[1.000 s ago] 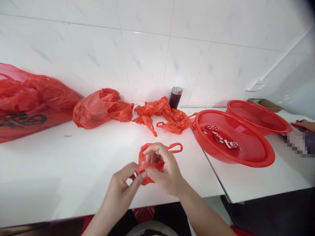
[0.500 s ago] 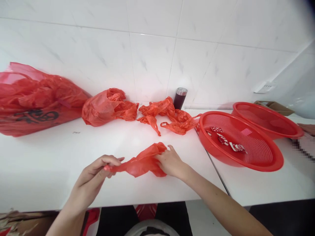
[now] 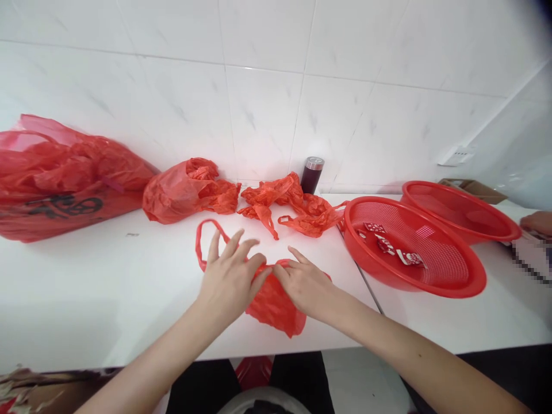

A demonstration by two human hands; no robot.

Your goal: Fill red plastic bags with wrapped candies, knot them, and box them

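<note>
A thin red plastic bag (image 3: 278,305) hangs between my two hands, low over the white table. My left hand (image 3: 233,273) pinches its top edge between thumb and forefinger, the other fingers spread. One looped handle of the bag (image 3: 199,244) sticks up behind that hand. Close beside it, my right hand (image 3: 302,284) grips the same edge with thumb and fingertips. The bag's body droops below the fingers, partly covered by both hands. Behind lie crumpled red plastic bags (image 3: 313,215).
A red colander (image 3: 414,282) with several small printed packets stands at right, another red basin (image 3: 466,215) behind it. Along the wall are a dark flask (image 3: 311,175), a bundled red bag (image 3: 168,195) and a big full red bag (image 3: 86,190). Another person's hand (image 3: 537,223) shows far right.
My left hand has let go of the gathered end, moved right and up, and now pinches the bag's edge beside my right hand. The bag now hangs down with a handle loop showing.
</note>
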